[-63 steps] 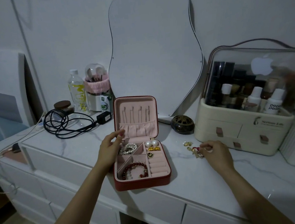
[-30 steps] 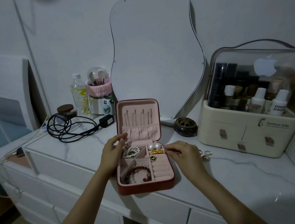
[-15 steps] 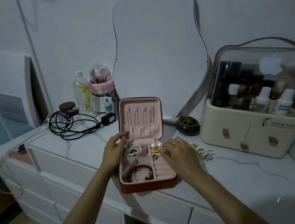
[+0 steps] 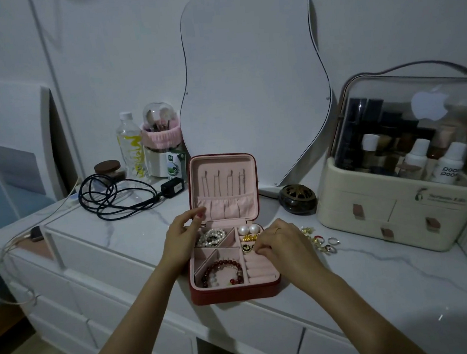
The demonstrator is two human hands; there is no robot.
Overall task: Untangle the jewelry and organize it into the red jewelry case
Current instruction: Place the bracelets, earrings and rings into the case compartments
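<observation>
Leftmost on the table (image 4: 124,237) lie a coiled black cable (image 4: 110,197), a dark-lidded jar (image 4: 107,168), a clear bottle (image 4: 130,149) and a pink-banded brush holder (image 4: 162,152), all well behind the work and out of the way. Next comes the left hand (image 4: 183,242), its fingers loosely curled around the left wall of the red jewelry case (image 4: 233,289), steadying it near the hinge; the case looks light enough to slide, so that brace seems sensible. Inside, a pearl bracelet (image 4: 212,236) sits in the rear left compartment, a red bead bracelet (image 4: 222,272) in the front left one, and pearl studs (image 4: 249,229) with small gold pieces at the back of the ring rolls. The right hand (image 4: 285,247) hovers over those rolls with fingertips drawn together as if pinching something small, though what it holds, if anything, is hidden by the fingers. Just beside it to the right, loose rings (image 4: 324,243) lie on the marble: probably hard, light and slippery, best taken by the band between two fingertips and pressed into a soft slot. Behind them stand a dark round incense burner (image 4: 297,196) and a cream cosmetics organizer (image 4: 399,216), neither blocking the short reach, and a rolling ring could slip toward the organizer's base.
</observation>
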